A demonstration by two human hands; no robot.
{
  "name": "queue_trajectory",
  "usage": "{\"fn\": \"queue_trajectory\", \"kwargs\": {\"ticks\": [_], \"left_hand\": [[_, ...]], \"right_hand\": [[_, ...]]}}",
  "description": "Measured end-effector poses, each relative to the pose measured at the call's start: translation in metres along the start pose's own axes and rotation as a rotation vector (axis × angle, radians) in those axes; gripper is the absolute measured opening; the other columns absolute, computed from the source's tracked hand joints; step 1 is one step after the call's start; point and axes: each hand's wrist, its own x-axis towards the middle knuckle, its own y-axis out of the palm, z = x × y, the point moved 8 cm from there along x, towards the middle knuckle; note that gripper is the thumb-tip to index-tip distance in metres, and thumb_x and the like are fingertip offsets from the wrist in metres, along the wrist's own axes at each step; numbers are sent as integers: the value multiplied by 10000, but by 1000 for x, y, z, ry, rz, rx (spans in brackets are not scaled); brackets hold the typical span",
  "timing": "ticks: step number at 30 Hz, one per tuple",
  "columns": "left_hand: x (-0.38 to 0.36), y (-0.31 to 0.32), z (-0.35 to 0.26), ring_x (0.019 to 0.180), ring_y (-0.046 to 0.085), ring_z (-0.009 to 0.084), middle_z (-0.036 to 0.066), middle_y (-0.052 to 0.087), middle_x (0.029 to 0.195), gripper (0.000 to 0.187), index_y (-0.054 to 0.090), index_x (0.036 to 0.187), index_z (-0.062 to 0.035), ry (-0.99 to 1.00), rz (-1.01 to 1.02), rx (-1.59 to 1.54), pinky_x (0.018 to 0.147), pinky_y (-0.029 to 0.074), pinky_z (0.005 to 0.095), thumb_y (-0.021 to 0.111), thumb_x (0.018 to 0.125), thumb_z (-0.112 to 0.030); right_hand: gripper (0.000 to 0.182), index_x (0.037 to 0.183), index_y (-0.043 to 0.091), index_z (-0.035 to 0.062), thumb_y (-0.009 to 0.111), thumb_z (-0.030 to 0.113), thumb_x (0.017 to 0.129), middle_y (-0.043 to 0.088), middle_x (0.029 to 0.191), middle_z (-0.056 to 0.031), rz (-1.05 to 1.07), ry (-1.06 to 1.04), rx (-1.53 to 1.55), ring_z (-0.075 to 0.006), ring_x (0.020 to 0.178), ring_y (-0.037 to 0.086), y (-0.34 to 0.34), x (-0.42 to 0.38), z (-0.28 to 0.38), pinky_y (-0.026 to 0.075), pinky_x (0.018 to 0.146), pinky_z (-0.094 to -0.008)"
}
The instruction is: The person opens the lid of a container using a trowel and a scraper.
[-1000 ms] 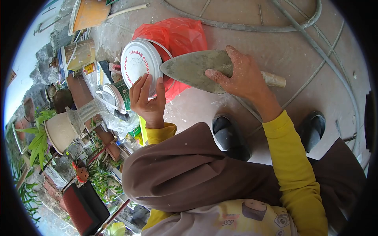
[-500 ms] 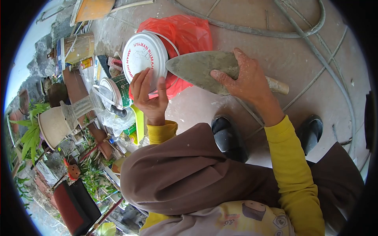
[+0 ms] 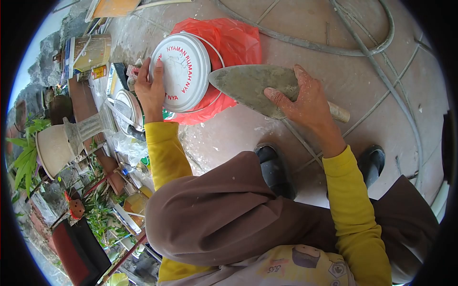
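A white bucket lid point(image 3: 183, 71) with red lettering tops a bucket standing against a red plastic bag point(image 3: 234, 40). At the lid's left edge rests my left hand point(image 3: 151, 90), thumb on the lid and fingers spread beside its rim. My right hand point(image 3: 305, 100) grips a large pointed trowel point(image 3: 253, 86) by its grey, mortar-smeared blade, thumb on the upper face. The trowel's wooden handle point(image 3: 338, 112) sticks out to the right beyond the hand. The blade's tip is close to the lid's right edge.
Left of the bucket are another lidded pail point(image 3: 128, 112), a pale pedestal-like object point(image 3: 57, 145), a beige container point(image 3: 93, 51) and green plants point(image 3: 26, 157). A grey hose point(image 3: 400, 86) curves over the tiled floor. Black shoes point(image 3: 274, 171) show below the trowel.
My left hand has moved left and up from the lid's lower part to its left edge. The trowel and right hand have shifted slightly, with the grip unchanged.
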Motion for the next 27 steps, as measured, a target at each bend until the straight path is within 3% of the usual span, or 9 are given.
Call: {"fn": "queue_trajectory", "kwargs": {"ticks": [2, 8, 14, 17, 23, 27], "left_hand": [[7, 5, 6, 1071, 640, 199, 192, 674, 1220, 575, 588, 1321, 56, -14, 95, 10, 912, 494, 290, 712, 917, -335], [13, 17, 20, 962, 648, 141, 119, 700, 1108, 535, 609, 1298, 50, -129, 205, -364, 859, 508, 271, 741, 907, -290], [13, 14, 16, 914, 648, 133, 102, 708, 1068, 512, 634, 1258, 55, -106, 193, -326, 816, 510, 253, 780, 876, -254], [12, 15, 17, 906, 648, 132, 99, 711, 1057, 521, 634, 1257, 60, -124, 208, -348, 804, 513, 252, 784, 871, -256], [15, 14, 10, 916, 654, 149, 121, 705, 1086, 567, 608, 1287, 78, -71, 241, -309, 838, 516, 264, 796, 859, -242], [14, 14, 20, 966, 654, 167, 150, 699, 1119, 589, 584, 1307, 97, -131, 248, -318, 883, 512, 279, 791, 864, -230]], "right_hand": [[645, 1077, 572, -101, 788, 430, 783, 672, 807, -284, -37, -31, -7, -459, 771, 676, 0, -2, 2, 543, 701, -486], [594, 1047, 569, -84, 786, 404, 787, 655, 736, -258, -88, -121, -184, -454, 727, 674, -9, 0, 24, 534, 658, -489], [546, 1021, 588, -86, 780, 362, 774, 661, 848, -282, 17, 18, -163, -442, 836, 669, -20, 20, 47, 528, 749, -468], [517, 993, 594, -87, 771, 345, 771, 659, 895, -284, 252, 252, 100, -435, 878, 658, -9, 35, 22, 521, 784, -451], [685, 1109, 562, -97, 796, 444, 761, 660, 878, -272, 89, -174, -366, -444, 804, 660, -10, 33, 30, 527, 709, -466], [704, 1147, 542, -104, 776, 457, 793, 657, 789, -249, 15, -95, -212, -456, 735, 661, 3, 10, 15, 526, 667, -491]]}}
